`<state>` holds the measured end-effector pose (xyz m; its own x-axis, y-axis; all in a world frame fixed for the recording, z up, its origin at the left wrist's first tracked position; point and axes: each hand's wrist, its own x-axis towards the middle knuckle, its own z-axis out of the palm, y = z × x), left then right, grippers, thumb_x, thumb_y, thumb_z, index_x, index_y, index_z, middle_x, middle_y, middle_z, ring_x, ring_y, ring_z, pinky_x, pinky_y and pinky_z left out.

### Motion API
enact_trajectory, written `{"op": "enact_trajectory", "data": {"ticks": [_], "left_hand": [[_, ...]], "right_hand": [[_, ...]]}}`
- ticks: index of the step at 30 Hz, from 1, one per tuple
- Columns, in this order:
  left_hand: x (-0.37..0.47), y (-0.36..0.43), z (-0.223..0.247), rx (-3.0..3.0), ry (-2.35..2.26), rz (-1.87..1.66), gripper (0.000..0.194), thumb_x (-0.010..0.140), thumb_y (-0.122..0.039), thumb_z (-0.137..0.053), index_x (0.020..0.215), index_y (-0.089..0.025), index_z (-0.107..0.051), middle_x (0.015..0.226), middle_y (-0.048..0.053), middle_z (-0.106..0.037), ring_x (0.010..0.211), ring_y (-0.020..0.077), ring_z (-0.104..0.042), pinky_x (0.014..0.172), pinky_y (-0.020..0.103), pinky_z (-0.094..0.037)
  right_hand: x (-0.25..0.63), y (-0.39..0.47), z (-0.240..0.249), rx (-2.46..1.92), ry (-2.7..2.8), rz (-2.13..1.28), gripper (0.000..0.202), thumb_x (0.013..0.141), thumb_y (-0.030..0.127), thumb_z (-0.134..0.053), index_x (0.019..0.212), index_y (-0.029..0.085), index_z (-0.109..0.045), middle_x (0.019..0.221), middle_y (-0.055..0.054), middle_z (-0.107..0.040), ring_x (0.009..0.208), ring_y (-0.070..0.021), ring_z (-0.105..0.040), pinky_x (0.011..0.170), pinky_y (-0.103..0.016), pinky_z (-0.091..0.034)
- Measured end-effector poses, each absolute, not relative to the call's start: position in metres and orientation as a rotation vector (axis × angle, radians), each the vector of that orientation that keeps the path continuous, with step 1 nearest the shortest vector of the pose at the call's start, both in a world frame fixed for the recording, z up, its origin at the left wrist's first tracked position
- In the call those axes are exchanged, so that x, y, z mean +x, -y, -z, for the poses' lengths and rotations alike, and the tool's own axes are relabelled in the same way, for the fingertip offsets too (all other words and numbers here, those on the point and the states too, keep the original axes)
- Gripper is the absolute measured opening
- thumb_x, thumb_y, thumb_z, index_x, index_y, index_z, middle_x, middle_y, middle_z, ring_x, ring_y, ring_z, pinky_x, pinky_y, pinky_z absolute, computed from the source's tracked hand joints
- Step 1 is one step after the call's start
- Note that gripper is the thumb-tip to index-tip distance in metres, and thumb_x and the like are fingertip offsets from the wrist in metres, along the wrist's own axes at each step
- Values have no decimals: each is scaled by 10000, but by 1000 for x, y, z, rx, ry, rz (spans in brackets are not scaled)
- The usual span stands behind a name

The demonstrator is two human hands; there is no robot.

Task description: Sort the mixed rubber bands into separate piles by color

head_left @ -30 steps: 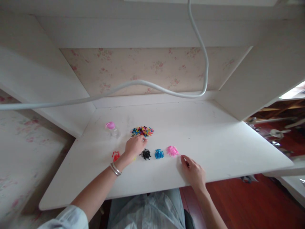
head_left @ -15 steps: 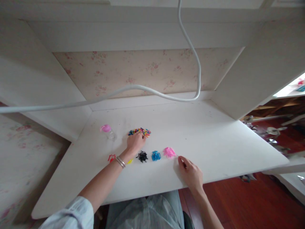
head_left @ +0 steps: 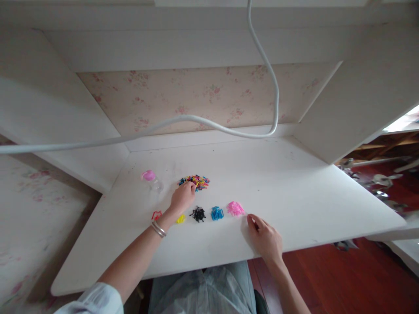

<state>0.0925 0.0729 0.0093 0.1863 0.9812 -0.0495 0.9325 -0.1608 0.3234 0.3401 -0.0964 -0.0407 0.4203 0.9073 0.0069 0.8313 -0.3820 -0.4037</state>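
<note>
My left hand (head_left: pixel 183 195) is at the near edge of a pile of mixed-colour small pieces (head_left: pixel 200 181), its fingers pinched together; whatever they hold is too small to name. My right hand (head_left: pixel 264 235) rests on the table just right of a pink pile (head_left: pixel 235 208), fingers closed, and any content between them is hidden. In a row lie a red pile (head_left: pixel 156 215), a yellow one (head_left: pixel 180 219) close to my left wrist, a black one (head_left: pixel 198 214) and a blue one (head_left: pixel 217 213), with the pink pile at the right end.
A clear bottle (head_left: pixel 156 185) with a pink top lies left of the mixed pile on the white table (head_left: pixel 288 187). A thick white cable (head_left: pixel 196 118) crosses the view above the table. White side panels and a flowered wall stand around the back.
My left hand has drawn slightly left and back toward me, uncovering more of the mixed pile and the yellow one. My right hand stays beside the pink pile. The view has shifted a little.
</note>
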Motion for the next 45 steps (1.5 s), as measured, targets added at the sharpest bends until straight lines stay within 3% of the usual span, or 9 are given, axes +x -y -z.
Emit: {"op": "enact_trajectory", "data": {"ticks": [9,15,24,35,42,45], "left_hand": [[69,-54,-19,2133,-1820,-352,264,919,-330,-384,955,-205,-614,984,54,-683,909,170,-624,783,258,-427],[33,-19,-18,2078,-1812,-443,270,909,-352,-392,941,-198,-613,932,45,-692,832,159,-633,707,238,-432],[8,24,-7,2025,-1928,-295,223,892,-314,-418,896,-228,-624,934,29,-699,804,161,-646,673,239,-431],[2,24,-10,2067,-1904,-444,243,900,-315,-404,902,-228,-631,947,30,-699,819,163,-646,731,245,-461],[-38,44,2,1960,-1968,-768,279,893,-392,-412,951,-210,-616,936,45,-698,783,161,-648,713,247,-490],[-61,55,13,1872,-2091,-783,294,880,-418,-428,946,-208,-622,868,43,-701,726,165,-648,675,243,-491]], "right_hand": [[339,98,42,-2347,1517,-289,317,905,448,-399,1043,339,-663,981,27,-706,753,-140,-648,612,-230,-378],[340,98,45,-2360,1519,-274,317,902,462,-404,1034,340,-666,963,33,-708,734,-138,-644,601,-234,-365],[340,97,48,-2358,1530,-241,323,893,458,-418,1035,326,-677,929,7,-709,676,-136,-617,578,-237,-345],[342,97,48,-2320,1452,-311,371,871,507,-413,1022,309,-688,936,-8,-712,749,-166,-636,622,-241,-384],[335,84,23,-2160,1315,-413,478,826,571,-426,927,210,-723,664,-25,-679,598,-157,-604,576,-228,-409],[313,66,3,-2027,1427,-406,468,834,559,-432,917,202,-723,667,-29,-676,568,-138,-581,575,-217,-408]]}}
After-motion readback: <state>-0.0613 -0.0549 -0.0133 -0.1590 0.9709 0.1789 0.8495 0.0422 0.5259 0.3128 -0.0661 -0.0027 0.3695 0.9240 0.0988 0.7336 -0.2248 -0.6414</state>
